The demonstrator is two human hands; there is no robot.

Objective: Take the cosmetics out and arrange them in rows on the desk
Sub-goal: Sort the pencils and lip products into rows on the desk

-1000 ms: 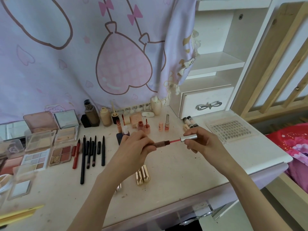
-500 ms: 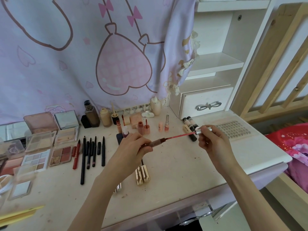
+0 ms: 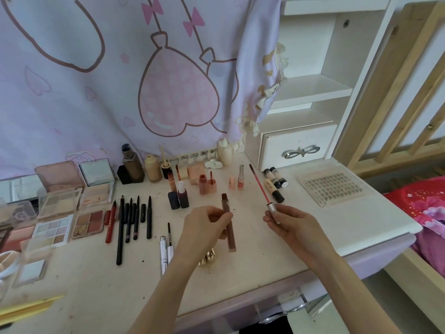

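Left hand (image 3: pixel 204 227): grips brown lip-gloss tube (image 3: pixel 228 225), held upright above the bench (image 3: pixel 265 256). Right hand (image 3: pixel 289 222): pinches silver cap (image 3: pixel 273 209) of the applicator wand (image 3: pixel 258 183), wand tilted up and away, well apart from the tube. Left of the left hand: row of black pencils (image 3: pixel 134 220), then eyeshadow palettes (image 3: pixel 88 221).

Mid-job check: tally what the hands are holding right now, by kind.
Tube, in left hand: 1
Wand, in right hand: 1
Total: 2
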